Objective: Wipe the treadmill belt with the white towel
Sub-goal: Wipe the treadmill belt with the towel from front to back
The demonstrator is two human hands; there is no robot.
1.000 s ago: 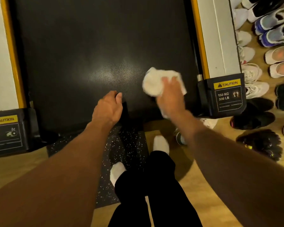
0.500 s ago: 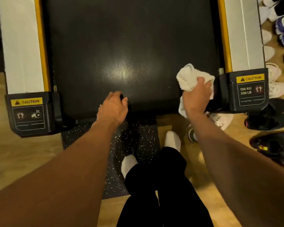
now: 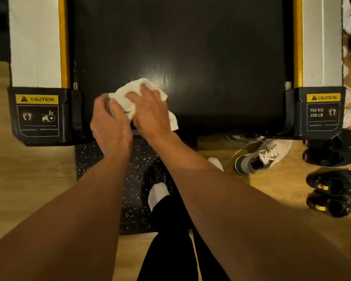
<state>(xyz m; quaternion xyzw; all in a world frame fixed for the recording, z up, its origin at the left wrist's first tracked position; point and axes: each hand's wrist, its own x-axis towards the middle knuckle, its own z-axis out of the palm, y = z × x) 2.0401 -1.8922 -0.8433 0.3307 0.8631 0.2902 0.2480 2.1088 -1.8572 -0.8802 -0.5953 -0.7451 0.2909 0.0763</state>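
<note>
Both hands were on the white towel [image 3: 134, 88]. The right hand [image 3: 150, 110] lay over the top of the bunched cloth with its fingers bent down round it, holding it against the surface. The left hand [image 3: 109, 126] gripped the towel's left end, its fingers curled in on the fabric. A loose corner of the towel stuck out past the right wrist.

The towel sat on the treadmill belt [image 3: 201, 47], on the left part of the near end, just inside the rear edge. The belt was black and finely textured, with a patch of light reflected beside the cloth.

A white side rail [image 3: 34, 41] edged with a yellow strip [image 3: 63, 41] ran along the belt's left side, and a matching rail [image 3: 320, 41] ran along the right. Each ended in a black end cap bearing a yellow CAUTION label: the left cap [image 3: 41, 114] near the left hand, the right cap [image 3: 320, 114], also marked 150 KG 330 LB, well apart from both hands.

A black speckled mat [image 3: 101, 165] lay under the treadmill's rear edge on the wooden floor [image 3: 28, 179]. The person stood there in white socks [image 3: 157, 194] and black trousers [image 3: 170, 250]. To the right on the floor lay a pale grey sneaker [image 3: 265, 155] with loose laces, a black pair of shoes [image 3: 332, 157] and a pair of black toe shoes [image 3: 334, 192] with yellow marks. More shoes lined the right edge.
</note>
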